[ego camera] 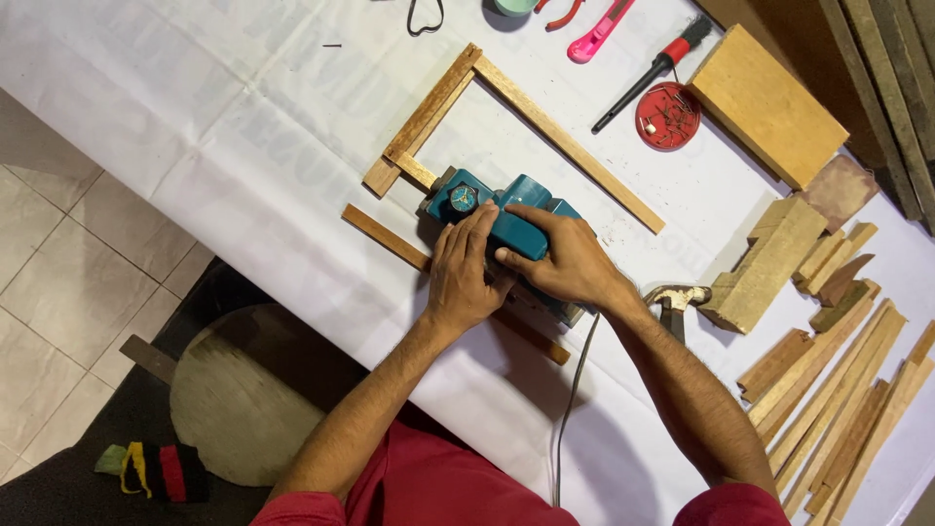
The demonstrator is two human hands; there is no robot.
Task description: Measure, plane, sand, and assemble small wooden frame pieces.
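On the floor at the far left lies a round wooden board (243, 390) on dark matting, with a striped cloth (156, 470) beside it. The worktop (195, 127), under a white sheet, carries a wooden frame (487, 117) of thin slats, open on one side. Just below it a teal electric planer (506, 229) sits on a long wooden strip (390, 241) that runs out from under it at both ends. The left hand (463, 273) lies flat over the front of the planer beside its round depth knob (463, 199), fingers spread, pressing rather than closing its grip. The right hand (565, 263) has its grip closed around the planer's handle; a grey cord (570, 409) trails down from the tool. Right of the wrist lies a hammer (674, 300). Farther right stand a wooden block (765, 265) and a heap of wooden offcuts (838, 390). Above them are a red dish of nails (668, 115), a red-handled screwdriver (651, 74), a pink utility knife (599, 31) and a plywood panel (769, 105).
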